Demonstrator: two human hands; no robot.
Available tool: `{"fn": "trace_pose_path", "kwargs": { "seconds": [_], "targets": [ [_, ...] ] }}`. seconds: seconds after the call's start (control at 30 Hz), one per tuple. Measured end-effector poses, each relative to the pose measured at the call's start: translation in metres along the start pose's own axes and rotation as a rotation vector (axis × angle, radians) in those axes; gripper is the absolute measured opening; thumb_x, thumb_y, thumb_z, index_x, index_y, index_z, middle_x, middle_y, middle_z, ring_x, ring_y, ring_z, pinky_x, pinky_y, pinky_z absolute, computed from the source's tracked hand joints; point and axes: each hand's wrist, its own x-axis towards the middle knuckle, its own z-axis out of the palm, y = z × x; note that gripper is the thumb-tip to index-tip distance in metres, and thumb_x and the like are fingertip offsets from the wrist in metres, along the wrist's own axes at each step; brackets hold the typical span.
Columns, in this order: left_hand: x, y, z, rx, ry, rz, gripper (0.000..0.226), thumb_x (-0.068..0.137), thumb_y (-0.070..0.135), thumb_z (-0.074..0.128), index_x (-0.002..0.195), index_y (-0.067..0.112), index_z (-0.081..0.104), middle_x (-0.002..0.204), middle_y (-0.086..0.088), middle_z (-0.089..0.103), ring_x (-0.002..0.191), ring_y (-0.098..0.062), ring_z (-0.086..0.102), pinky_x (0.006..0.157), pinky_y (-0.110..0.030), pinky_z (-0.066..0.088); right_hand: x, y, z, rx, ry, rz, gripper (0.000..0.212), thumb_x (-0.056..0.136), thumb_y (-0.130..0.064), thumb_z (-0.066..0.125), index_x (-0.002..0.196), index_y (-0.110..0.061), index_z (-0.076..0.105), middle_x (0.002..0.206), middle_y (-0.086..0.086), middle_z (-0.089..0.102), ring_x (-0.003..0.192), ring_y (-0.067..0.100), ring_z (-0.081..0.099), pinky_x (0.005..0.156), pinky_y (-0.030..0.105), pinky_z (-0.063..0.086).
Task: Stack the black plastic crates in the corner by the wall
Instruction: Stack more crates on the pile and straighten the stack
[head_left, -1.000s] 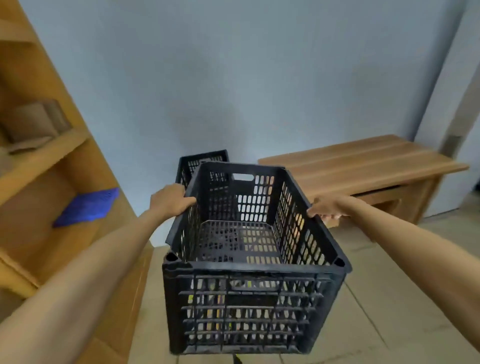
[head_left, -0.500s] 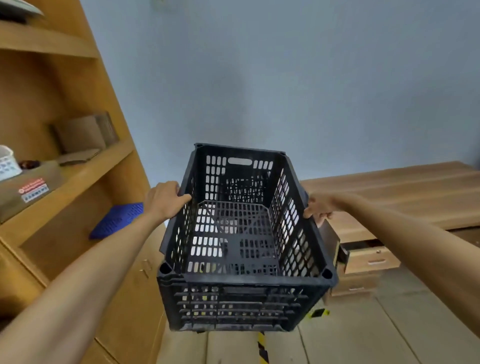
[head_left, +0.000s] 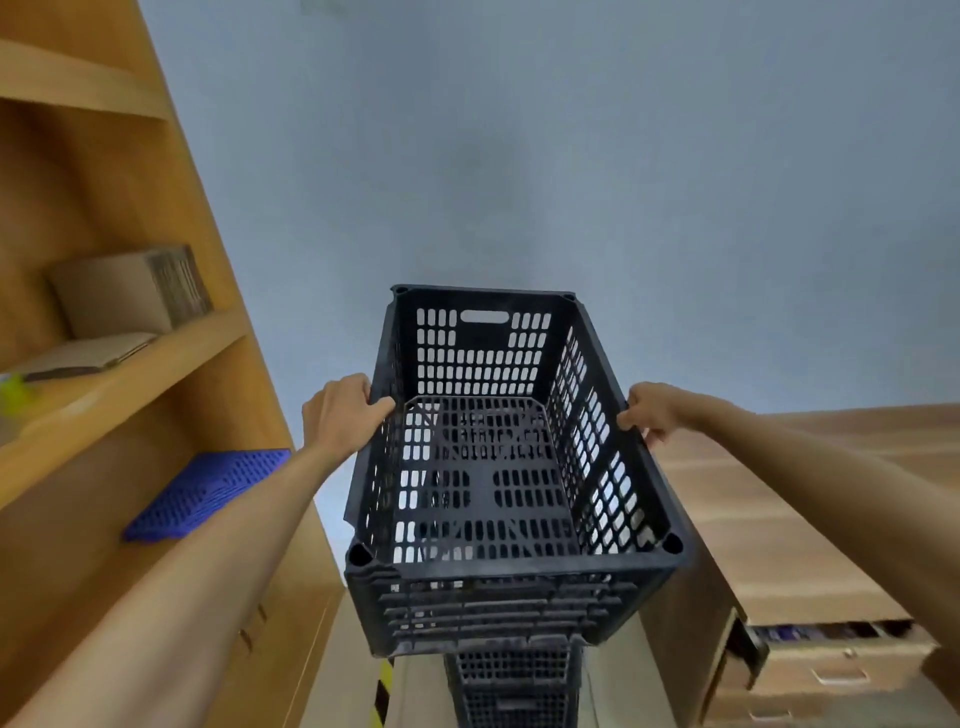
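I hold a black perforated plastic crate (head_left: 511, 605) out in front of me, open side up and empty. My left hand (head_left: 343, 410) grips its left long rim and my right hand (head_left: 649, 410) grips its right long rim. Directly beneath it a stack of black crates (head_left: 514, 686) stands against the blue-grey wall; only the near faces show below the held crate. Whether the held crate touches the stack is hidden from me.
A wooden shelf unit (head_left: 104, 364) rises close on the left, holding a cardboard box (head_left: 130, 291) and a blue perforated panel (head_left: 208, 493). A wooden desk (head_left: 805, 519) with a partly open drawer (head_left: 821, 649) stands close on the right. Yellow-black tape (head_left: 382, 691) marks the floor.
I have carried the crate forward to the wall between shelf and desk. It now sits over the stacked crates. Both hands kept their grip on the rims.
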Motion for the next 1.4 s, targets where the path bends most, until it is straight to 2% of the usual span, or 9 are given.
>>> {"fn": "trace_pose_path", "kwargs": {
  "seconds": [0.13, 0.27, 0.43, 0.57, 0.67, 0.73, 1.13, 1.3, 1.4],
  "targets": [
    [0.055, 0.011, 0.036, -0.007, 0.042, -0.028, 0.030, 0.079, 0.039, 0.060, 0.065, 0.017, 0.045, 0.059, 0.003, 0.050, 0.058, -0.022, 0.047, 0.056, -0.030, 0.030, 0.065, 0.010, -0.011, -0.011, 0.165, -0.016, 0.027, 0.088, -0.032, 0.052, 0.093, -0.005, 0.049, 0.076, 0.013, 0.067, 0.059, 0.018, 0.057, 0.053, 0.028, 0.042],
    [0.102, 0.015, 0.069, -0.031, 0.023, -0.026, 0.033, 0.078, 0.038, 0.060, 0.060, 0.020, 0.039, 0.053, 0.005, 0.045, 0.053, -0.020, 0.044, 0.058, -0.030, 0.033, 0.111, 0.021, -0.010, 0.013, 0.311, 0.025, 0.033, 0.088, -0.042, 0.051, 0.097, -0.011, 0.046, 0.083, 0.008, 0.060, 0.075, 0.024, 0.060, 0.066, 0.036, 0.050],
    [0.154, 0.002, 0.112, -0.024, -0.067, -0.004, 0.029, 0.077, 0.038, 0.059, 0.061, 0.018, 0.046, 0.056, 0.004, 0.050, 0.055, -0.019, 0.048, 0.058, -0.029, 0.037, 0.160, 0.021, 0.003, 0.102, 0.414, 0.092, 0.026, 0.089, -0.038, 0.048, 0.096, -0.013, 0.046, 0.084, 0.007, 0.059, 0.077, 0.028, 0.060, 0.065, 0.035, 0.046],
    [0.189, -0.014, 0.146, -0.008, -0.180, 0.012, 0.031, 0.079, 0.040, 0.060, 0.063, 0.017, 0.047, 0.060, 0.003, 0.053, 0.057, -0.019, 0.050, 0.055, -0.026, 0.034, 0.197, 0.012, 0.012, 0.185, 0.416, 0.144, 0.022, 0.091, -0.032, 0.050, 0.095, -0.011, 0.047, 0.084, 0.008, 0.057, 0.077, 0.027, 0.057, 0.062, 0.033, 0.040],
    [0.215, -0.027, 0.163, 0.005, -0.242, 0.023, 0.031, 0.080, 0.040, 0.060, 0.063, 0.017, 0.046, 0.061, 0.001, 0.054, 0.058, -0.020, 0.051, 0.053, -0.025, 0.034, 0.223, 0.001, 0.006, 0.217, 0.405, 0.135, 0.023, 0.091, -0.029, 0.054, 0.075, -0.015, 0.045, 0.074, 0.006, 0.053, 0.068, 0.023, 0.051, 0.054, 0.030, 0.035],
    [0.232, -0.034, 0.170, -0.009, -0.243, 0.023, 0.032, 0.079, 0.041, 0.060, 0.063, 0.017, 0.047, 0.061, 0.001, 0.054, 0.057, -0.019, 0.050, 0.052, -0.024, 0.034, 0.239, -0.007, 0.003, 0.212, 0.418, 0.133, 0.025, 0.090, -0.028, 0.055, 0.072, -0.016, 0.043, 0.069, 0.003, 0.050, 0.067, 0.023, 0.049, 0.053, 0.029, 0.034],
    [0.277, -0.050, 0.205, -0.067, -0.318, 0.004, 0.035, 0.086, 0.046, 0.052, 0.068, 0.017, 0.042, 0.066, 0.001, 0.051, 0.061, -0.019, 0.049, 0.054, -0.026, 0.034, 0.288, -0.016, 0.005, 0.152, 0.430, 0.191, 0.026, 0.091, -0.033, 0.053, 0.095, -0.009, 0.046, 0.086, 0.011, 0.057, 0.076, 0.029, 0.054, 0.063, 0.034, 0.040],
    [0.268, -0.036, 0.189, 0.167, -0.358, 0.068, 0.031, 0.093, 0.046, 0.042, 0.091, 0.015, 0.047, 0.083, -0.003, 0.054, 0.073, -0.023, 0.052, 0.062, -0.030, 0.037, 0.286, -0.015, 0.007, 0.174, 0.451, 0.189, 0.026, 0.091, -0.032, 0.052, 0.101, -0.008, 0.047, 0.091, 0.015, 0.059, 0.078, 0.031, 0.055, 0.065, 0.034, 0.040],
    [0.260, -0.018, 0.177, 0.328, -0.387, 0.074, 0.026, 0.095, 0.031, 0.040, 0.105, 0.009, 0.050, 0.087, -0.005, 0.050, 0.077, -0.026, 0.049, 0.068, -0.032, 0.036, 0.280, -0.012, 0.009, 0.229, 0.451, 0.182, 0.029, 0.092, -0.031, 0.051, 0.108, -0.008, 0.044, 0.096, 0.016, 0.058, 0.082, 0.034, 0.056, 0.068, 0.035, 0.042]
  ]
}}
